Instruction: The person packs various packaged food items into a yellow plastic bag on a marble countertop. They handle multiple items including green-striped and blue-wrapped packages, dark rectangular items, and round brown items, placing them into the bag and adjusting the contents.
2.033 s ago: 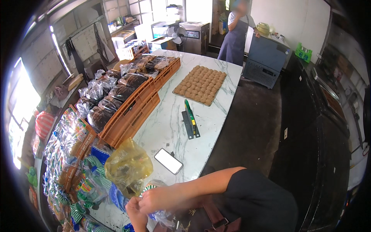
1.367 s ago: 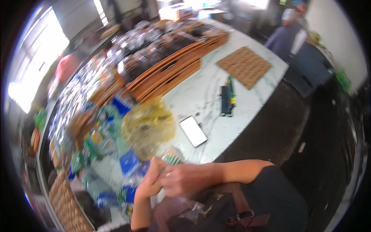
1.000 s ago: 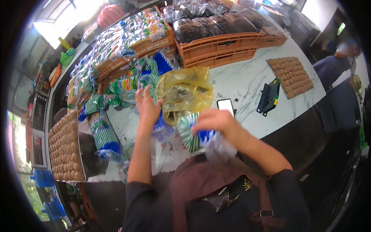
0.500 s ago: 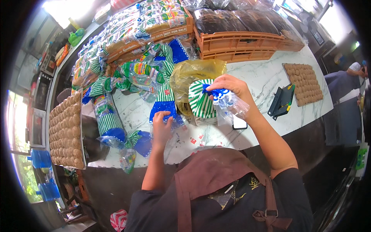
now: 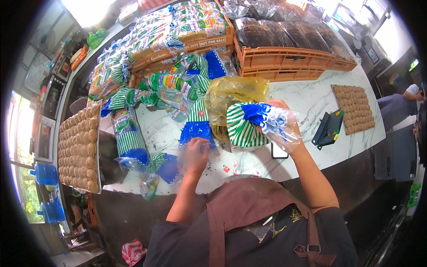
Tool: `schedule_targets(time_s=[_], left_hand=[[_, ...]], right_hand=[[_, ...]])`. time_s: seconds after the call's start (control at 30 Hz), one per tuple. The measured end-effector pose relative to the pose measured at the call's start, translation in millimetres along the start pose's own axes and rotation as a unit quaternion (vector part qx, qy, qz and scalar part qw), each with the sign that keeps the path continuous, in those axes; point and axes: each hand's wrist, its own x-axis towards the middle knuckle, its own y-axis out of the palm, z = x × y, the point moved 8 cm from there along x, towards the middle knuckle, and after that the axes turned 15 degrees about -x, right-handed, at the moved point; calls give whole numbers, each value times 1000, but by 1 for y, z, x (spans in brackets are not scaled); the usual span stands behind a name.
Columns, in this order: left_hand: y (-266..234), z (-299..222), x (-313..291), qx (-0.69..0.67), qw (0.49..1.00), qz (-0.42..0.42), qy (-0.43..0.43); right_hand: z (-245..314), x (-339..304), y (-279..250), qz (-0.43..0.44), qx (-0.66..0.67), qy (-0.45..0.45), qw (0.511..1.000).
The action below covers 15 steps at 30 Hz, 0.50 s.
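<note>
My right hand (image 5: 279,105) grips the gathered neck of a bread bag (image 5: 242,127), green-and-white striped with a blue printed end. The bag's clear loose end spreads over my fingers and wrist, partly hiding them. Behind it lies a crumpled yellow plastic bag (image 5: 218,95). My left hand (image 5: 196,155) is smeared by motion, just in front of the blue end of a flat striped bag (image 5: 195,129); its finger pose is unclear. Farther left rest several empty printed bags (image 5: 169,84) and a filled bread bag (image 5: 126,133). A phone (image 5: 279,151) lies beside my right forearm.
A black metal device (image 5: 328,129) with yellow parts stands at the right, by an egg tray (image 5: 354,109). More egg trays (image 5: 80,149) are at the left edge. Orange crates (image 5: 284,58) with packed loaves line the back. Red scraps (image 5: 226,169) litter the near side. Another person (image 5: 398,104) is far right.
The held bag has come slightly right and nearer, and its loose end now fans out over my right hand. My left hand has drawn back a little from the flat bag. The view has shifted slightly.
</note>
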Motion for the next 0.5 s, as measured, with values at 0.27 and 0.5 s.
schedule_targets(time_s=[0.27,0.5], left_hand=[[49,-24,6,-75,991,107,24],[70,44,74,-67,985,145,-59]], right_hand=[[-12,-30,-18,-39,-282,-61,957],[-38,-62,-47,-75,-292,2,953]])
